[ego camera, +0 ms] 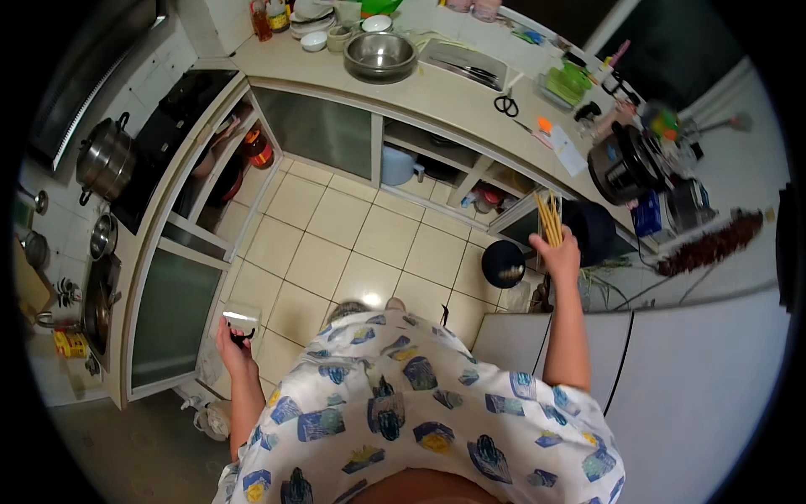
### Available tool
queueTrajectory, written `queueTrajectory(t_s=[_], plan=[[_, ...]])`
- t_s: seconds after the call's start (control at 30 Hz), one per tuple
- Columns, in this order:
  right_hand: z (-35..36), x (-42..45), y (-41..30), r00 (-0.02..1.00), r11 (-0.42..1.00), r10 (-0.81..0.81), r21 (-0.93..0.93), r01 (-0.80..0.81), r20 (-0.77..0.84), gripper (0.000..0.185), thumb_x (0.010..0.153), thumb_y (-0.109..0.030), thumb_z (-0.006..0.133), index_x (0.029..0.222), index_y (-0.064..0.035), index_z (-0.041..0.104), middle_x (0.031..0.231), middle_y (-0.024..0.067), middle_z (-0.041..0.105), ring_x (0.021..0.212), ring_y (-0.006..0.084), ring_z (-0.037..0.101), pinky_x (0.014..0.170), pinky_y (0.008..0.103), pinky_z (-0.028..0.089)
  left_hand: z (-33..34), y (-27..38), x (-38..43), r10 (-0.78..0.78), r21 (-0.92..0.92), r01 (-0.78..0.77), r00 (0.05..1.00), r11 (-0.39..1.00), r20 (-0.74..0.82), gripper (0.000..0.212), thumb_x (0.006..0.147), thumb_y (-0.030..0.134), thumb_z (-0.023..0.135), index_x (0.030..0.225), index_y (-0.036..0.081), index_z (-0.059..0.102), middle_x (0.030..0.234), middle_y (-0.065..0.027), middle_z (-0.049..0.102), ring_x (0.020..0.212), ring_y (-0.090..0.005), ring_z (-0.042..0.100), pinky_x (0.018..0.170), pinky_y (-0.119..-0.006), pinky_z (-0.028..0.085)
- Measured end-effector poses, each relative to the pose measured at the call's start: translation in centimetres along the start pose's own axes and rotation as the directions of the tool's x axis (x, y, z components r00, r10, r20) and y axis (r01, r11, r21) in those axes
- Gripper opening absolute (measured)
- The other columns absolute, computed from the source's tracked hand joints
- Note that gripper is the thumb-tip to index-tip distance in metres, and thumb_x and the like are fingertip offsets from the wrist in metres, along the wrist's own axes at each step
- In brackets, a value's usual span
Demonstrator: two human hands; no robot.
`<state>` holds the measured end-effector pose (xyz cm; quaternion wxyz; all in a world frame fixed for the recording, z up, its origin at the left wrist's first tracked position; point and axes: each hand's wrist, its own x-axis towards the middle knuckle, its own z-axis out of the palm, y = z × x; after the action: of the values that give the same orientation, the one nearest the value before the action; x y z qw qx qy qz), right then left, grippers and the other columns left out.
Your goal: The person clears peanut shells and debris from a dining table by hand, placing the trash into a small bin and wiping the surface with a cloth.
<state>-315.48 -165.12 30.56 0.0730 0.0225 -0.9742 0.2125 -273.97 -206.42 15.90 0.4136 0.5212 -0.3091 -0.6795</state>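
My right hand [559, 249] is closed around a bundle of wooden chopsticks [549, 217], held upright near the counter's right end. Far to the left, my left hand [236, 349] grips a clear container [242, 319] with black marks on it, low over the tiled floor. Its lower part is partly covered by my fingers. Just beyond my right hand stands a dark blue bin or bucket [589, 232], and a smaller dark round container [503, 264] with pale things in it is on the floor to its left.
A long counter [441, 104] holds a steel basin [380, 55], black-handled scissors [506, 105], a knife [532, 132] and an electric pressure cooker [623, 165]. At left are a stove with a steel steamer pot [106, 157] and a sink [99, 302]. Cabinets stand open below; a white refrigerator [699, 378] is at right.
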Motion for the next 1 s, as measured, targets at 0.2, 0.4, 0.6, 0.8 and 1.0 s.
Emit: queueTrajectory(t_s=[0.2, 0.4, 0.6, 0.8, 1.0], plan=[[5.0, 19.9, -5.5, 0.996, 1.000, 0.013, 0.027, -0.015, 0.083, 0.070, 0.057, -0.046, 0.077, 0.102, 0.0038, 0.058, 0.093, 0.0208, 0.062, 0.088, 0.0342, 0.060, 0.076, 0.0377, 0.047, 0.5, -4.3, 1.9, -0.075, -0.097, 0.046, 0.946, 0.994, -0.315, 0.030, 0.089, 0.021, 0.045, 0.116, 0.013, 0.052, 0.068, 0.0046, 0.047, 0.060, -0.0057, 0.044, 0.050, -0.019, 0.036], [12.6, 33.5, -12.4, 0.978, 0.998, 0.041, -0.054, -0.031, 0.204, 0.064, 0.057, -0.046, 0.076, 0.094, 0.0030, 0.059, 0.084, 0.0191, 0.064, 0.079, 0.0300, 0.063, 0.070, 0.0384, 0.048, 8.9, -2.6, 6.7, -0.149, 0.012, 0.177, 0.861, 0.984, -0.486, 0.021, 0.088, 0.028, 0.047, 0.097, 0.012, 0.058, 0.067, 0.0037, 0.048, 0.060, -0.0098, 0.045, 0.057, -0.025, 0.040], [24.5, 42.4, -17.5, 0.953, 0.991, -0.080, -0.080, 0.107, 0.291, 0.068, 0.058, -0.050, 0.074, 0.100, 0.0005, 0.056, 0.095, 0.0212, 0.059, 0.087, 0.0327, 0.059, 0.075, 0.0412, 0.047, 23.3, -0.3, 12.8, 0.047, -0.186, -0.107, 0.952, 0.977, -0.304, 0.016, 0.088, 0.022, 0.050, 0.096, 0.010, 0.059, 0.067, 0.0034, 0.047, 0.063, -0.0059, 0.046, 0.056, -0.021, 0.038], [28.7, 44.0, -19.9, 0.965, 0.988, -0.084, -0.104, 0.113, 0.250, 0.071, 0.056, -0.051, 0.075, 0.100, 0.0023, 0.055, 0.093, 0.0199, 0.060, 0.086, 0.0358, 0.059, 0.074, 0.0429, 0.046, 34.4, 2.6, 9.3, 0.082, -0.218, -0.186, 0.907, 0.958, -0.413, 0.031, 0.089, 0.020, 0.046, 0.117, 0.009, 0.051, 0.073, 0.0051, 0.047, 0.064, -0.0055, 0.045, 0.055, -0.019, 0.036], [29.3, 43.6, -20.6, 0.965, 0.965, -0.155, -0.176, 0.194, 0.211, 0.066, 0.058, -0.053, 0.074, 0.092, 0.0015, 0.057, 0.090, 0.0203, 0.062, 0.080, 0.0336, 0.061, 0.069, 0.0434, 0.048, 33.7, 1.9, 3.6, 0.065, -0.045, -0.135, 0.708, 0.990, -0.703, 0.025, 0.086, 0.023, 0.049, 0.109, 0.017, 0.059, 0.070, 0.0066, 0.048, 0.063, -0.0044, 0.048, 0.052, -0.019, 0.036]])
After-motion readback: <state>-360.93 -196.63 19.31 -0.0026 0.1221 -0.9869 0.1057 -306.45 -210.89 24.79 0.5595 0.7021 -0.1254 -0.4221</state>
